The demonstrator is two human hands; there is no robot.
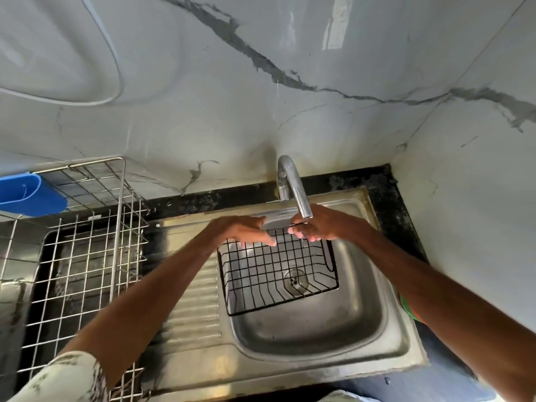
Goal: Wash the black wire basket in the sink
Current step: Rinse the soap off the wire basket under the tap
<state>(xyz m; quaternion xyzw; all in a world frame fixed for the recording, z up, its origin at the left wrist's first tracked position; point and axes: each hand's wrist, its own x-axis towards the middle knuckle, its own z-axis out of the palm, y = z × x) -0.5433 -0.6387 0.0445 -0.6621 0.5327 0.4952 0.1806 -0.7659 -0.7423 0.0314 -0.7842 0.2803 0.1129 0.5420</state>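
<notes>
Black wire basket point(278, 274) is sitting in the sink point(319, 329); left grip point(246, 230) is touching its far rim straight-fingered, right grip point(316, 227) is curling round it.

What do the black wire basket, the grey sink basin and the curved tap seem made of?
The black wire basket looks like metal wire with a dark coating, perhaps paint or plastic: thin, evenly black bars. The grey sink basin seems brushed stainless steel, dully reflective. The curved tap looks like polished chromed metal, mirror-bright.
</notes>
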